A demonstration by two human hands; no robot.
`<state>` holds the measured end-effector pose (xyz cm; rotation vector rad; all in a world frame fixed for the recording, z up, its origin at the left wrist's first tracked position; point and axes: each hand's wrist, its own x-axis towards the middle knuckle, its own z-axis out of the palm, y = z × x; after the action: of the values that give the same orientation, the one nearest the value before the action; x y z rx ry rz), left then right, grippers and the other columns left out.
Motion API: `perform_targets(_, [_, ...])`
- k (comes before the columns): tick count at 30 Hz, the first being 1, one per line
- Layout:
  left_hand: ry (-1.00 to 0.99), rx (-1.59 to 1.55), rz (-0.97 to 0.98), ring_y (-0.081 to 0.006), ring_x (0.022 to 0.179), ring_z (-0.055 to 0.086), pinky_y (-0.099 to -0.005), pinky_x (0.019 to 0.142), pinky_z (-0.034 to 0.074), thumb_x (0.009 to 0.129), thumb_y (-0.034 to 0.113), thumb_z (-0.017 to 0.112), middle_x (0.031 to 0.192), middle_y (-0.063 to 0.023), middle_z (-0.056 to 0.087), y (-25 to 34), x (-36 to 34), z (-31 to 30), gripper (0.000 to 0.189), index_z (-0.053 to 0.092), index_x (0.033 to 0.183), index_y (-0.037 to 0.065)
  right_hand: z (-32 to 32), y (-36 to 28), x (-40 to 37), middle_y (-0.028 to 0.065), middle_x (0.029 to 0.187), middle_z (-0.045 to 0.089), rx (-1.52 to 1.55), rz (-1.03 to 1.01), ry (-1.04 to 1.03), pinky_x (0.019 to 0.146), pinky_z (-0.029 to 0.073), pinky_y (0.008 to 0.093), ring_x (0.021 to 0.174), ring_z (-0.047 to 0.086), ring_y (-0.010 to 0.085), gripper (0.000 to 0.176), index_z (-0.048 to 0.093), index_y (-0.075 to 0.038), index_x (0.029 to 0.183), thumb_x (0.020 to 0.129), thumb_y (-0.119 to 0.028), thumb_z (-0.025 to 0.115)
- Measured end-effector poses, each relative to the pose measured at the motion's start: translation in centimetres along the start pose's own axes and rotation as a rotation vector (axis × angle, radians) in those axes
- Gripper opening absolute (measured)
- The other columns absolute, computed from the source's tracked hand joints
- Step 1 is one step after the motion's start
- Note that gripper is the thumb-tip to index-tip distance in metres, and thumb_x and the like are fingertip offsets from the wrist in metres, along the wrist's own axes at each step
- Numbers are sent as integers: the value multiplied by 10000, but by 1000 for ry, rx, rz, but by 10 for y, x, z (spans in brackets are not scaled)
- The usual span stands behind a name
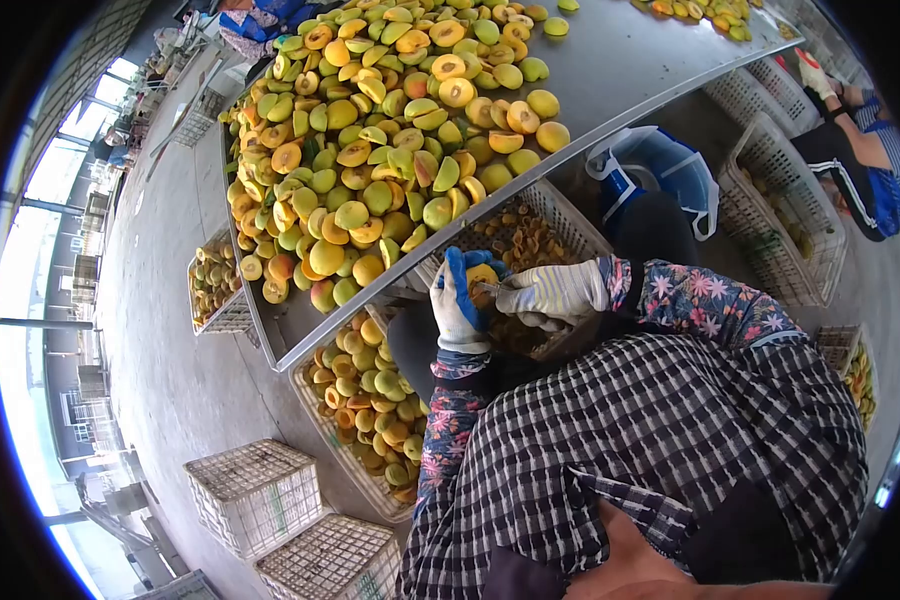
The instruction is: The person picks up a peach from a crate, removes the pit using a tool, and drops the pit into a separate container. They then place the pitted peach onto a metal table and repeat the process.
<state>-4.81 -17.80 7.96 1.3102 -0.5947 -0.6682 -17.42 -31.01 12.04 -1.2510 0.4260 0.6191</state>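
My left hand (460, 302), in a white glove with blue-coated fingers, is closed around a yellow peach half (481, 274) above my lap. My right hand (550, 295), in a grey-white striped glove, is pinched against the cut face of that half. A small hand tool seems to be in its fingers, mostly hidden by the glove. Just beyond both hands runs the raised edge of a metal table (610, 125), heaped with halved green and yellow peaches (370, 150), some with pits showing. Below the hands, a plastic crate (580, 225) holds brown pits and scraps.
A crate of peach halves (305, 385) stands left of my legs, near stacked white crates (253, 490). A blue bucket (655, 175) is beyond my knee. More crates (780, 210) line the right, where another person's gloved hand (815, 75) shows. A pit-filled crate (220, 285) sits beside the table.
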Motion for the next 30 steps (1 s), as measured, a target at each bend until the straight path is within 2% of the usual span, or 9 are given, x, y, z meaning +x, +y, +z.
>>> perform_targets(4, [154, -259, -206, -263, 786, 694, -355, 702, 575, 1012, 459, 477, 884, -143, 662, -5, 7, 5, 534, 590, 1029, -62, 3, 10, 8, -3, 631, 481, -281, -215, 202, 426, 379, 270, 450, 462, 130, 369, 539, -92, 1151, 993, -424, 513])
perform_targets(11, [112, -166, -173, -236, 772, 693, -335, 704, 571, 1020, 456, 462, 873, -126, 678, 7, 2, 8, 529, 609, 1007, -52, 17, -7, -6, 28, 658, 533, 186, -33, 59, 438, 386, 302, 466, 467, 144, 412, 537, -64, 1190, 988, -422, 541])
perform_targets(12, [128, -268, -230, -227, 763, 692, -326, 707, 568, 1024, 452, 455, 871, -124, 683, 6, 4, 9, 529, 615, 998, -52, 12, 13, 13, 18, 656, 528, -108, -332, 210, 436, 380, 294, 467, 463, 137, 392, 543, -74, 1161, 986, -425, 544])
perform_targets(14, [-14, 37, -65, -214, 745, 689, -311, 704, 563, 1027, 438, 455, 854, -118, 687, -8, 12, -2, 517, 627, 975, -46, -2, 71, 66, -2, 652, 517, -713, -914, 495, 431, 367, 277, 467, 453, 123, 355, 556, -96, 1103, 983, -430, 552])
perform_targets(17, [-34, 30, -149, -202, 718, 683, -300, 694, 554, 1024, 412, 477, 831, -118, 694, -4, 14, -2, 498, 655, 947, -47, 21, 23, 17, -31, 634, 503, -197, -301, 229, 419, 342, 243, 466, 441, 93, 318, 576, -118, 977, 973, -437, 570])
perform_targets(20, [5, -140, -285, -191, 724, 684, -310, 668, 553, 1025, 386, 483, 820, -116, 701, 11, 10, 3, 493, 676, 934, -59, 21, 1, -4, -51, 600, 484, 403, 9, -31, 397, 311, 222, 441, 415, 71, 305, 591, -124, 904, 967, -422, 588])
perform_targets(25, [-41, -165, -214, -200, 685, 680, -313, 632, 554, 1030, 401, 465, 810, -117, 696, 13, 8, 5, 517, 666, 916, -61, 18, -2, -8, -64, 543, 409, 579, 57, -115, 365, 242, 228, 393, 326, 63, 334, 572, -117, 872, 962, -438, 593])
perform_targets(28, [-139, 221, 171, -218, 674, 681, -320, 624, 560, 1028, 420, 462, 806, -123, 688, 24, 5, 8, 523, 654, 934, -57, 15, 6, -8, -69, 542, 381, 635, 41, -175, 372, 246, 228, 395, 318, 64, 345, 563, -108, 905, 963, -447, 589])
perform_targets(30, [-125, -174, -142, -264, 692, 679, -362, 641, 573, 1025, 431, 454, 834, -141, 666, 13, 9, 5, 491, 607, 980, -34, 17, 7, -11, -71, 546, 369, 631, 8, -171, 378, 254, 228, 400, 320, 65, 351, 557, -101, 928, 966, -448, 585])
